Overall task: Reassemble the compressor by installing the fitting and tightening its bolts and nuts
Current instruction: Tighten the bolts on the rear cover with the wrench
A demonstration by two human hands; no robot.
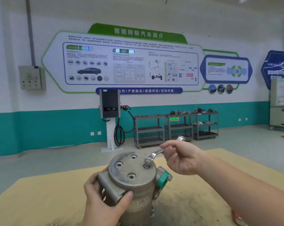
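Your left hand [103, 199] grips the upright grey metal compressor [131, 181], its base cut off; your right hand [180, 158] holds the silver ring wrench [154, 154] on a top bolt [147, 162].

wall: info board [129, 62], grey electrical box [31, 77] | floor: charging station [110, 106], three shelf carts [176, 128]

Dull, scuffed grey metal compressor [131, 178], glossy steel wrench [155, 154], green plastic cap [163, 179], matt tan tabletop [40, 196].
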